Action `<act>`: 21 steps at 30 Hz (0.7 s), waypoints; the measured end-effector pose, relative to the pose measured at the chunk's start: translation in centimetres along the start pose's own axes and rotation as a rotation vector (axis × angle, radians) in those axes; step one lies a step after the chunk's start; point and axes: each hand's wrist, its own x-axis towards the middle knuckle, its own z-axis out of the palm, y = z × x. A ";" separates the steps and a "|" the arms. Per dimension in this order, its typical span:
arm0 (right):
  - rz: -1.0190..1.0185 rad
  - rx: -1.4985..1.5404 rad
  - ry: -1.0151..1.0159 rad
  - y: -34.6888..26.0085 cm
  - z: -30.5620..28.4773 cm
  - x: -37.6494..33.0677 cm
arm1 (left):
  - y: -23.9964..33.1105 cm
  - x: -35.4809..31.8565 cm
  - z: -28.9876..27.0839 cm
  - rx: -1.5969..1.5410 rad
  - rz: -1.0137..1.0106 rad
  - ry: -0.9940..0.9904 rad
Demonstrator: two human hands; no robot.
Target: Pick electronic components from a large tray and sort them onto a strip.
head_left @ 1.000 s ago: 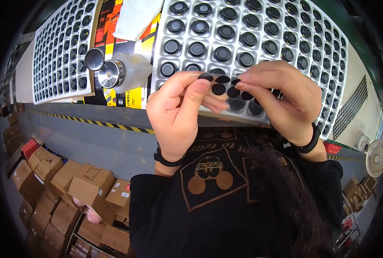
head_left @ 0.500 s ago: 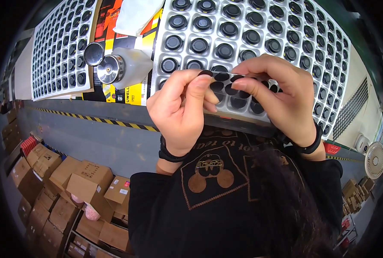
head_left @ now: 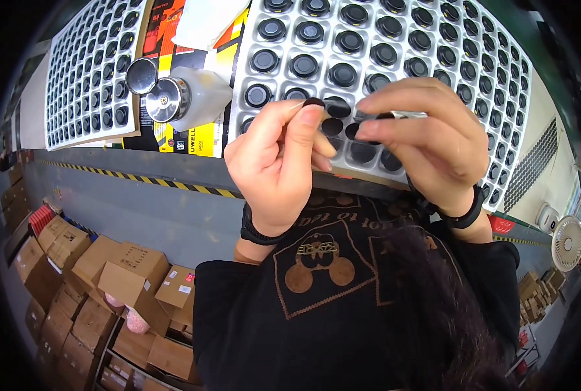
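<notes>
My left hand is raised over the near edge of a white moulded tray and pinches a small black disc at its fingertips. My right hand is close beside it, fingers closed on a slim metal tool that looks like tweezers and points toward the left hand. The tray's round pockets hold several black round caps. A few pockets under my fingers are partly hidden. Both wrists wear dark bands.
A second white tray of black caps lies at the left. Between the trays are two shiny metal-topped containers on a yellow and black printed sheet. Cardboard boxes are stacked at lower left, and a small fan sits at the right.
Both hands stay over the tray's near edge. My left fingertips have lifted slightly with the disc, and my right hand has shifted a little to the right.
</notes>
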 end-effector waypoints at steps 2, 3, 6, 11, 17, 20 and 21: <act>-0.084 -0.030 -0.042 0.1 -0.1 0.1 | -0.1 0.0 0.0 -0.008 0.006 -0.003; -0.040 -0.009 0.000 -0.1 0.1 0.2 | -0.2 0.0 0.0 0.010 0.016 0.012; 0.047 0.031 0.084 -0.6 1.0 0.5 | -0.2 -0.1 0.0 0.043 0.037 0.042; 0.303 0.204 0.118 -1.1 1.9 0.7 | -0.2 -0.2 -0.2 0.164 0.121 -0.027; 0.114 0.106 0.144 -1.0 2.4 0.5 | 0.4 -0.3 -0.3 0.054 0.006 -0.014; 0.020 0.191 0.138 -0.6 3.0 0.7 | 0.3 0.0 -0.8 -0.005 -0.080 0.027; -0.022 0.233 0.135 -0.3 3.2 0.6 | 0.1 0.1 -0.9 -0.035 -0.126 0.045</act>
